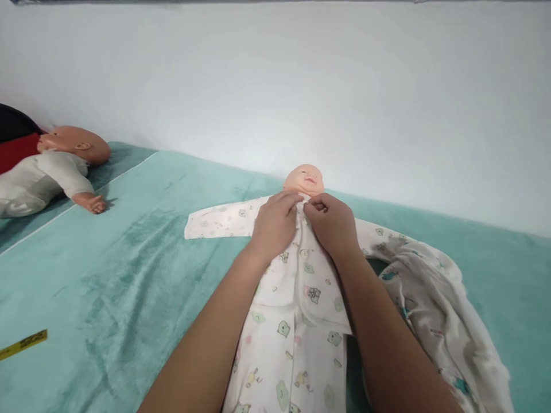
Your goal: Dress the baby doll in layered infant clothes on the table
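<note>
Romper (297,298) on the doll (306,179): our left hand (275,223) and right hand (333,223), fingers curled, each pinch a collar edge below the chin.

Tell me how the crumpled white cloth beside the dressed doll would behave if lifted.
The cloth lies in soft folds, so it would probably hang floppy. It looks thin, so likely light. On the fuzzy green cover it may bunch rather than slide.

Second doll (51,166) far left on teal blanket (129,275); yellow tape (23,344) near edge
</note>
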The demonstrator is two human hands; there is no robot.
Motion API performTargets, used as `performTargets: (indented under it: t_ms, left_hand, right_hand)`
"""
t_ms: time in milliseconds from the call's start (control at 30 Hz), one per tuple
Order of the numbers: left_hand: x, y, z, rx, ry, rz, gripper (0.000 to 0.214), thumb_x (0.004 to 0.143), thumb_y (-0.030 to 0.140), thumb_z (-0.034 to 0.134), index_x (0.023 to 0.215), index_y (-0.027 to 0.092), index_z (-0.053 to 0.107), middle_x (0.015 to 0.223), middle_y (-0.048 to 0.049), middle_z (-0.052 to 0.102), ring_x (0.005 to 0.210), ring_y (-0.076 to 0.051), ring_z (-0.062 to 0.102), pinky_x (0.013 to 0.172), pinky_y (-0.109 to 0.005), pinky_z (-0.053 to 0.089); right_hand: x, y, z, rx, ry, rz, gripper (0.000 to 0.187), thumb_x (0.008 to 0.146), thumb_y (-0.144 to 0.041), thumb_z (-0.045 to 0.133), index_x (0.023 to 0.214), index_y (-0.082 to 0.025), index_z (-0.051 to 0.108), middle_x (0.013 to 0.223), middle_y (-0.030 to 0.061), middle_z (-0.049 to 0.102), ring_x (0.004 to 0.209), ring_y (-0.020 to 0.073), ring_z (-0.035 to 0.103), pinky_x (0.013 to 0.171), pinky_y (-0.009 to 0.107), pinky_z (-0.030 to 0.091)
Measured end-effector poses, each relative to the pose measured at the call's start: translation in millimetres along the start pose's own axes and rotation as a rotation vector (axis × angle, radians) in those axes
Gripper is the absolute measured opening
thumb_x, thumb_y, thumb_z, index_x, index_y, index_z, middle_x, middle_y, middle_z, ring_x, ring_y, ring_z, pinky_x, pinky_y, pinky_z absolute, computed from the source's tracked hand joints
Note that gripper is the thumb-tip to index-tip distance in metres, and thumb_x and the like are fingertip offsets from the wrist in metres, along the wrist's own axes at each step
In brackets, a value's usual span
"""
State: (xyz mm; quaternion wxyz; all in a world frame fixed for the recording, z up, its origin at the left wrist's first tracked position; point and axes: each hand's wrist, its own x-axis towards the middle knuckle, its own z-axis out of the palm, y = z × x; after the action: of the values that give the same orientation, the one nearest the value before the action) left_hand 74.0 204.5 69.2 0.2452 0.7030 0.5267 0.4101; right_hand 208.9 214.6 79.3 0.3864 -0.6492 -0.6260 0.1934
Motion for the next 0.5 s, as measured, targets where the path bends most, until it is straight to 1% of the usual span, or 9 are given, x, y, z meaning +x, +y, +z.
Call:
performTargets:
  t_ms: [100,167,333,500]
  left_hand:
    - [-0.5,1.5,-1.6,-0.008,-0.010,0.007,0.043,0.092,0.012,0.035,0.118,0.021,0.067,0.138,-0.0019,0.062,0.132,-0.017,0.052,0.114,-0.035,0.039]
    - [-0.3,2.5,-1.9,-0.005,-0.014,0.003,0.043,0.092,0.012,0.034,0.119,0.021,0.067,0.138,-0.0015,0.062,0.132,-0.017,0.052,0.114,-0.035,0.039]
    - [1.2,4.5,-1.5,0.026,-0.031,-0.009,0.045,0.092,0.012,0.035,0.124,0.022,0.064,0.139,-0.0017,0.061,0.134,-0.019,0.050,0.115,-0.038,0.038]
    - [2.1,4.2,-1.3,0.049,-0.034,-0.022,0.047,0.092,0.012,0.035,0.130,0.023,0.060,0.142,-0.0020,0.059,0.135,-0.021,0.049,0.115,-0.042,0.038]
  right_hand:
    - [-0.3,2.7,0.0,0.054,0.010,0.003,0.015,0.077,-0.030,0.054,0.066,-0.022,0.061,0.066,-0.0026,0.064,0.063,0.0151,0.051,0.065,0.029,0.037]
    - [-1.1,3.5,0.2,0.092,0.029,0.001,0.016,0.077,-0.031,0.055,0.067,-0.022,0.062,0.065,-0.0024,0.064,0.063,0.0149,0.051,0.065,0.029,0.038]
    - [-5.1,2.6,1.2,0.186,0.115,-0.016,0.017,0.077,-0.034,0.059,0.073,-0.020,0.068,0.070,0.0001,0.067,0.065,0.0157,0.055,0.065,0.028,0.041]
    - [-6.4,1.2,1.1,0.264,0.144,0.008,0.017,0.077,-0.034,0.059,0.075,-0.020,0.068,0.071,0.0004,0.066,0.063,0.0147,0.053,0.062,0.027,0.042]
